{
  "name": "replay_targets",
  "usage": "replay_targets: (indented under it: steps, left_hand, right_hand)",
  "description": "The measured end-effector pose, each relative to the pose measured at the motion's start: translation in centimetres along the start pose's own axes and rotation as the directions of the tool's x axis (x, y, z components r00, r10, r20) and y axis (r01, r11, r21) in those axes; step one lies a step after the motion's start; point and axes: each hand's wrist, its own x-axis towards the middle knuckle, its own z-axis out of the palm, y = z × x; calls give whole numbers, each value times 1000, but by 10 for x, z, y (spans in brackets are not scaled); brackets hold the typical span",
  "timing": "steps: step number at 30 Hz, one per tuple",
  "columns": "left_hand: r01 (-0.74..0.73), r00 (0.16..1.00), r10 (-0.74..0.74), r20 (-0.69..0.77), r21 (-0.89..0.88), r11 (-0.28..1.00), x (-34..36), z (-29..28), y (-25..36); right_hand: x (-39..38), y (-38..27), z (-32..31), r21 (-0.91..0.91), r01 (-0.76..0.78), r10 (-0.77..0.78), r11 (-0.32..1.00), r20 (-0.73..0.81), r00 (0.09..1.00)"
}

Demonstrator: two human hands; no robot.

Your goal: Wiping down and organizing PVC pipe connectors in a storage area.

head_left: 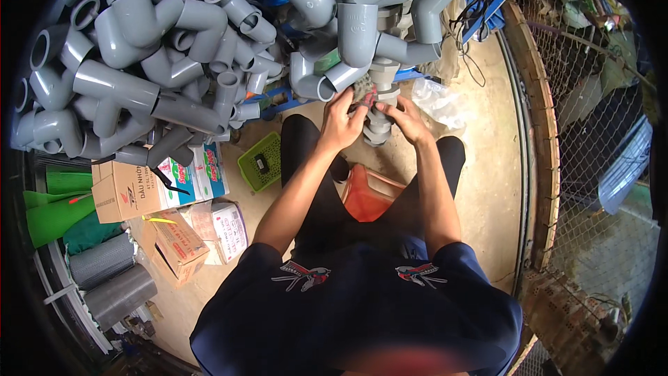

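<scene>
My left hand (pixel 341 122) is closed on a small mottled grey-green piece (pixel 362 88) with a red part beside it; its kind is too small to tell. On the other side of the red part, my right hand (pixel 408 122) has its thumb and fingers bent inward, their tips hidden. Between and behind both hands stands an upright column of light grey fittings (pixel 378 129). Just above my left hand hangs a grey plastic pipe elbow (pixel 358 35), joined to other bent pipes.
A large heap of grey pipe fittings (pixel 115 87) fills the upper left. Cardboard boxes (pixel 129 191) and a green basket (pixel 259 161) lie left of my legs. An orange-red plastic stool (pixel 367 195) shows between my knees. A clear plastic bag (pixel 440 103) and wire mesh fence (pixel 591 97) are to the right.
</scene>
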Motion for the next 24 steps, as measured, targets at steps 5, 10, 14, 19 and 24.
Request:
replay_targets:
  steps: [5, 10, 14, 19, 24]
  left_hand:
    - [34, 999, -34, 21, -20, 999, 8, 6, 1]
    - [216, 975, -213, 70, -44, 975, 9, 5, -23]
    - [-287, 957, 276, 94, 142, 947, 14, -1, 23]
    - [32, 993, -42, 111, 93, 995, 22, -1, 7]
    - [163, 981, -166, 103, 38, 986, 25, -4, -3]
  right_hand:
    - [-8, -4, 30, -173, 308, -343, 935, -237, 909]
    - [-6, -1, 52, -386, 207, -390, 899, -492, 778]
    - [-8, 10, 35, 249, 212, -134, 945, -297, 946]
    - [7, 12, 29, -141, 204, -239, 969, -317, 918]
    - [25, 34, 37, -92, 273, -285, 958, -435, 854]
